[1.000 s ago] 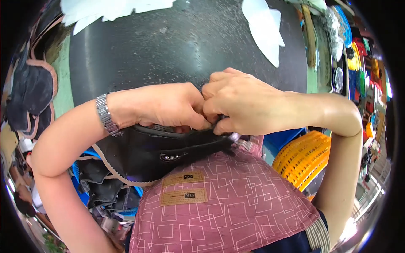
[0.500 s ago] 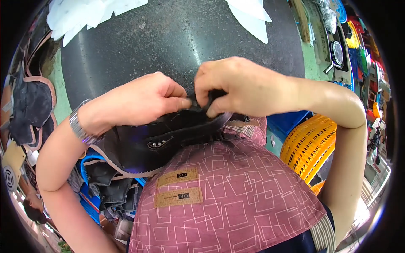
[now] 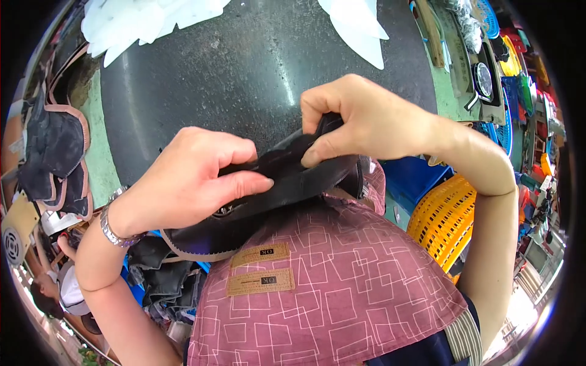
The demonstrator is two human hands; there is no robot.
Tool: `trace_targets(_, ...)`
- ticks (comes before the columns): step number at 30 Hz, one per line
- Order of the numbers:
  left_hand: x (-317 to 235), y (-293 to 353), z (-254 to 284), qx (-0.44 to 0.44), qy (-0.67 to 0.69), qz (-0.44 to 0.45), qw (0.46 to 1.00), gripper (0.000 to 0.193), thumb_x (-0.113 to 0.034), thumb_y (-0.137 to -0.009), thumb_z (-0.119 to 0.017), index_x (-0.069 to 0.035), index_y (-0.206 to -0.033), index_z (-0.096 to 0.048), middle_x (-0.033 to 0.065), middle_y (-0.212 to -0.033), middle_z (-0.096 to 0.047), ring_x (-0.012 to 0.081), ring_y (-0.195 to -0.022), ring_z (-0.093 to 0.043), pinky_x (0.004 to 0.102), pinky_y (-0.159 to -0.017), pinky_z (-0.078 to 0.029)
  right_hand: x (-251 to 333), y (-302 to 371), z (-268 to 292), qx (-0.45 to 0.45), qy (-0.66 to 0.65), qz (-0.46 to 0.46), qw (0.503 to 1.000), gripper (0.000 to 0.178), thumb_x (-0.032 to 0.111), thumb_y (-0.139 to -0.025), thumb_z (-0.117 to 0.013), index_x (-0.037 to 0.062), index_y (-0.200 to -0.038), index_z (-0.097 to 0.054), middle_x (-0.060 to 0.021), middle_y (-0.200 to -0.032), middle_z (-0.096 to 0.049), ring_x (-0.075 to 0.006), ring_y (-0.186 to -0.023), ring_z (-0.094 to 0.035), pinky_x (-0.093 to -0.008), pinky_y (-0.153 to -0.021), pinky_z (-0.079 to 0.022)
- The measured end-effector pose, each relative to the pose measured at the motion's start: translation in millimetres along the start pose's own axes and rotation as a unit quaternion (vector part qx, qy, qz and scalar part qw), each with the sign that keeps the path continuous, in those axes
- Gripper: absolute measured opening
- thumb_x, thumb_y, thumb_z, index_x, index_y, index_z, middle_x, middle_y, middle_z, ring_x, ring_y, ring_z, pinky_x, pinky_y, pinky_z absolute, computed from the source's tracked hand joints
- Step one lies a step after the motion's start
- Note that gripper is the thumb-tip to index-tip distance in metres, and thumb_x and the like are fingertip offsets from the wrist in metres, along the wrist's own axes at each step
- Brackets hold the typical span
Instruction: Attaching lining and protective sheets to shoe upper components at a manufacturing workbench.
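Note:
A black leather shoe upper (image 3: 284, 192) with a pinkish zigzag-cut edge lies across my lap, at the near side of the dark rounded work surface (image 3: 232, 91). Its folded top edge is gripped from both sides. My left hand (image 3: 198, 177), with a metal watch at the wrist, pinches that edge between thumb and curled fingers. To the right my right hand (image 3: 357, 122) is closed on the raised end, thumb in front and fingers behind. Part of a shiny trim on the upper shows below my left thumb. My left hand covers the upper's left end.
White pointed sheets (image 3: 149, 21) lie at the far left of the surface, more (image 3: 357, 30) at the far right. Black cut pieces (image 3: 64, 146) pile up at left. A yellow basket (image 3: 442, 213) and blue bin (image 3: 415, 177) stand at right. Another person (image 3: 70, 287) is at lower left.
My hands have moved apart, the left one down and leftward, the right one slightly right. The upper's right end is now lifted, and its trim is mostly covered.

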State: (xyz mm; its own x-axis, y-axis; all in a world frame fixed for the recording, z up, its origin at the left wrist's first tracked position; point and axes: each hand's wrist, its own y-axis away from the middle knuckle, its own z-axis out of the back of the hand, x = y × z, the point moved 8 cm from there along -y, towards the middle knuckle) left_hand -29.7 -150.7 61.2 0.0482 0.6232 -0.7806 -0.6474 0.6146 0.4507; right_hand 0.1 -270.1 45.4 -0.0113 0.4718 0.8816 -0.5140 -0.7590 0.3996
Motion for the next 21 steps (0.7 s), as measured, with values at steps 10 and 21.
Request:
trace_targets(10, -22.3, 8.7, 20.1, -0.005, -0.036, 0.006, 0.999, 0.02, -0.01, -0.076, -0.068, 0.003, -0.071, -0.054, 0.0142, -0.058, -0.043, 0.0141, -0.051, -0.039, 0.0304, -0.049, -0.035, 26.2, 15.1, 8.5, -0.021, 0.03, -0.012, 0.999, 0.022, 0.014, -0.074, -0.071, -0.0007, -0.086, -0.062, -0.0023, -0.068, -0.06, -0.0052, -0.064, -0.051, -0.0237, -0.057, -0.043)
trace_targets(21, -111.4, 33.2, 29.1, -0.267, -0.097, -0.202, 0.937, 0.03, -0.019, -0.066, -0.08, -0.003, -0.073, -0.056, 0.0113, -0.059, -0.053, 0.0238, -0.048, -0.05, 0.0292, -0.047, -0.041, 100.2, 54.8, 30.7, -0.104, 0.023, 0.134, 0.985, 0.025, 0.024, -0.08, -0.069, -0.0004, -0.079, -0.064, -0.0076, -0.06, -0.057, -0.008, -0.056, -0.048, -0.0285, -0.051, -0.041)
